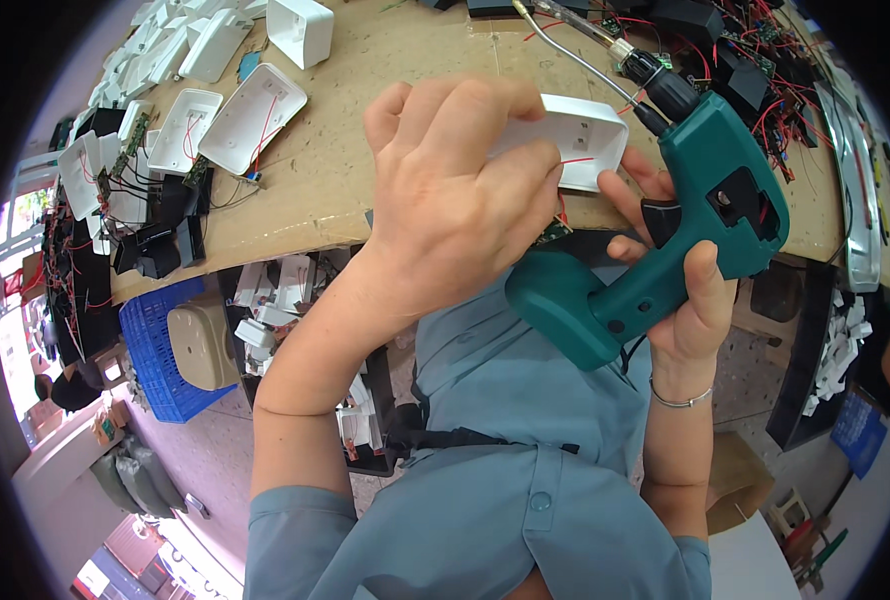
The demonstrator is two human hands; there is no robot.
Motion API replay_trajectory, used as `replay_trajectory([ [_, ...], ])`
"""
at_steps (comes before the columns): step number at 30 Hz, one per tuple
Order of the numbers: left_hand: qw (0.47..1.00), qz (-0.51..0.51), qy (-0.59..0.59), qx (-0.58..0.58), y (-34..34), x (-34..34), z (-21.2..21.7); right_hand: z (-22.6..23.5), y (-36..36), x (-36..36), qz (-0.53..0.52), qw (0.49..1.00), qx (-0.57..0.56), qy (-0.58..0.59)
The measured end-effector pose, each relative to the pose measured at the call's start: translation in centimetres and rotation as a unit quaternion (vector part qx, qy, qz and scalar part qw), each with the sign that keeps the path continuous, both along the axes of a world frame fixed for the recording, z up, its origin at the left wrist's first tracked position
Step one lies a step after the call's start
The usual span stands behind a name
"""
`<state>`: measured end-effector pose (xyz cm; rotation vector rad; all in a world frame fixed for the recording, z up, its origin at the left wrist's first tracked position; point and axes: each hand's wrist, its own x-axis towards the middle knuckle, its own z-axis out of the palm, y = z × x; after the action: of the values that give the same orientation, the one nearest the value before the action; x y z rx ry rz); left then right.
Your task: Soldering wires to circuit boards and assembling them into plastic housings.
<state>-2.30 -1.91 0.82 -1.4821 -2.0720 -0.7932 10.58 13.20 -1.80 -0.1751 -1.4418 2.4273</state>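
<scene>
The bench [355, 55] is stretching across behind the work, carrying other white shells [253, 117] at the left. The green tool [717, 155] is slanting in front of its right part, its metal nozzles pointing up and away; it is looking fairly heavy and stiff, best taken by the handle, clear of the metal ends. The right hand [693, 330] is wrapping loosely around that handle, thumb on one side and fingers on the other. The left hand [455, 190] is curling over the white housing [580, 125]; its fingertips are partly hiding, so whether they are pinching anything I cannot tell. The housing is sitting at the bench's near edge, seeming light, rigid and rather slick, suiting a hold by its outer walls. Inside, a thin red wire [577, 160] is showing, probably limp and fragile at its ends.
</scene>
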Motion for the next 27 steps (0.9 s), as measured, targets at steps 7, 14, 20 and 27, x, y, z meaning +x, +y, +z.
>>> replay_trajectory([
  [7,0.998,0.059,-0.001,0.036,1.1,0.4,-1.4,0.3,0.5,-0.6,-0.018,1.0,0.017,0.005],
  [14,0.991,0.123,0.014,0.041,1.6,1.5,-1.4,0.8,1.1,2.7,-0.056,0.997,0.036,0.033],
  [20,0.992,0.123,0.004,0.017,1.7,1.7,-1.4,1.0,1.4,6.8,-0.084,0.994,0.069,0.014],
  [27,0.988,0.15,0.006,0.027,1.9,1.6,-1.3,2.4,-0.8,9.6,-0.142,0.962,0.207,-0.109],
])
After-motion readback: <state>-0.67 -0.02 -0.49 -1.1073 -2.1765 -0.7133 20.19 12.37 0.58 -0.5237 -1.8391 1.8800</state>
